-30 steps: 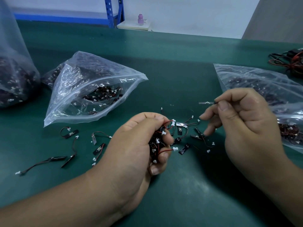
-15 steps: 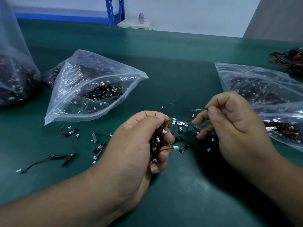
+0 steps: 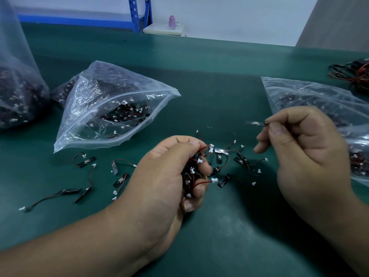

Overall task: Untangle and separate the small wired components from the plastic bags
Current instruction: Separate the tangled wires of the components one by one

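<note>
My left hand [image 3: 165, 174] grips a tangled clump of small wired components [image 3: 192, 170], black strips with red-black wires and white plugs. My right hand [image 3: 305, 148] pinches one single component [image 3: 254, 123] between thumb and forefinger, lifted above the green table. More tangled components [image 3: 229, 158] lie on the table between the hands. Separated components [image 3: 83, 162] lie spread out to the left of my left hand. A clear zip bag [image 3: 111, 108] holding more components lies behind them.
A second clear bag [image 3: 323, 102] of components lies under and behind my right hand. A large full bag [image 3: 18, 92] stands at the far left. Red and black cables [image 3: 353, 74] lie at the far right. A blue shelf leg [image 3: 137, 13] stands beyond the table.
My right hand moved in toward the clump, then pulled back up and to the right with the single component still pinched. My left hand stayed in place, gripping the clump.
</note>
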Demonstrator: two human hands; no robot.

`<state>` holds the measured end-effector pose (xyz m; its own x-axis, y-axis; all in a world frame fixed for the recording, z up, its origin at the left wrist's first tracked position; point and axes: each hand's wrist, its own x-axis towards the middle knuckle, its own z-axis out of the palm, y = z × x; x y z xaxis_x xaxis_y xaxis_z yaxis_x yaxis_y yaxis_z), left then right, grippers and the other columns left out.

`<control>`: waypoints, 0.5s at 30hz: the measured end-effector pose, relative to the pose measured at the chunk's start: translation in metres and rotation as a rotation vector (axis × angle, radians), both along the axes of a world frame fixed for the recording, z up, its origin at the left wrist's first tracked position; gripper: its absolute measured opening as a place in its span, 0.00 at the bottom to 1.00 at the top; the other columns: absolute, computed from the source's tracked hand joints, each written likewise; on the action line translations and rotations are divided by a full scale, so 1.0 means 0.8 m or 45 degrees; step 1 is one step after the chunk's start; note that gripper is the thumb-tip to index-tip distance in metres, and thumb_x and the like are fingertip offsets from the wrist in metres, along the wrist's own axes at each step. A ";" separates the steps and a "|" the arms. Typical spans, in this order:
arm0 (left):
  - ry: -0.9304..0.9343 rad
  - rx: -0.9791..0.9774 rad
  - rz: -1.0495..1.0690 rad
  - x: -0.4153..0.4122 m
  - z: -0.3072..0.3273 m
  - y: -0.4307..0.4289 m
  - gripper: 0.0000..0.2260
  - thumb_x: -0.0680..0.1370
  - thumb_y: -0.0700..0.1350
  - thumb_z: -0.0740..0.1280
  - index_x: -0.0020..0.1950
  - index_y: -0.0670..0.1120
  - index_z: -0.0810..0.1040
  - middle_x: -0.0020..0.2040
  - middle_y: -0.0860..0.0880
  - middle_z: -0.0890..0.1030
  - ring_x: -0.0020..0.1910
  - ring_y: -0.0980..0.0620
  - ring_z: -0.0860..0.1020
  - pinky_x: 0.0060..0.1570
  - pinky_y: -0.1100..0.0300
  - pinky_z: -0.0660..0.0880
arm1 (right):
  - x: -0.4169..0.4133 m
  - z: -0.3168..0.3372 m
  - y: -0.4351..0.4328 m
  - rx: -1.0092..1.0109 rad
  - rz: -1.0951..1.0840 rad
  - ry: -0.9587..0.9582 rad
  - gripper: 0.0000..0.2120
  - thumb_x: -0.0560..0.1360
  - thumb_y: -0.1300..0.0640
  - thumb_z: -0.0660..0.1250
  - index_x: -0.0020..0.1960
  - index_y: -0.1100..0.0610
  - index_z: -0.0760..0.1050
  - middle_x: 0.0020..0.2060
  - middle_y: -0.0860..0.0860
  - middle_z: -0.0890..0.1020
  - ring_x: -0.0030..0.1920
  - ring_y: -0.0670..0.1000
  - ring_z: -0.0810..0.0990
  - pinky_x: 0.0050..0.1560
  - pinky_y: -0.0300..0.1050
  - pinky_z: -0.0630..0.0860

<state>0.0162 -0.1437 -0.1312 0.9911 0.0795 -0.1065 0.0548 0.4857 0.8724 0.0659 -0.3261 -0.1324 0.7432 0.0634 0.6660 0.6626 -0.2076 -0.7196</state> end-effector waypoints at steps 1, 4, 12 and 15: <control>-0.002 0.002 0.007 0.000 0.000 0.000 0.09 0.76 0.41 0.64 0.37 0.48 0.80 0.28 0.44 0.75 0.18 0.52 0.66 0.24 0.68 0.62 | 0.000 -0.001 -0.001 -0.038 -0.010 0.005 0.08 0.78 0.61 0.63 0.48 0.49 0.75 0.37 0.51 0.79 0.37 0.52 0.80 0.40 0.43 0.77; 0.000 -0.006 0.020 0.000 0.001 -0.002 0.11 0.77 0.40 0.63 0.36 0.48 0.80 0.28 0.44 0.75 0.18 0.52 0.66 0.23 0.68 0.61 | 0.000 -0.001 -0.002 -0.283 -0.034 -0.037 0.06 0.75 0.65 0.66 0.43 0.56 0.78 0.36 0.50 0.78 0.38 0.50 0.76 0.42 0.38 0.71; 0.031 0.010 -0.003 -0.004 0.005 -0.001 0.10 0.77 0.40 0.64 0.37 0.48 0.80 0.28 0.45 0.76 0.19 0.52 0.66 0.23 0.68 0.60 | -0.003 0.003 0.000 -0.711 0.091 0.116 0.08 0.65 0.62 0.67 0.32 0.50 0.80 0.40 0.44 0.77 0.46 0.48 0.77 0.53 0.53 0.72; 0.030 0.098 -0.099 -0.009 0.008 -0.002 0.08 0.78 0.42 0.65 0.41 0.48 0.80 0.30 0.45 0.78 0.20 0.52 0.68 0.22 0.68 0.61 | -0.003 0.002 0.001 -0.716 0.063 0.104 0.08 0.65 0.61 0.68 0.34 0.49 0.81 0.41 0.43 0.78 0.48 0.48 0.78 0.55 0.58 0.71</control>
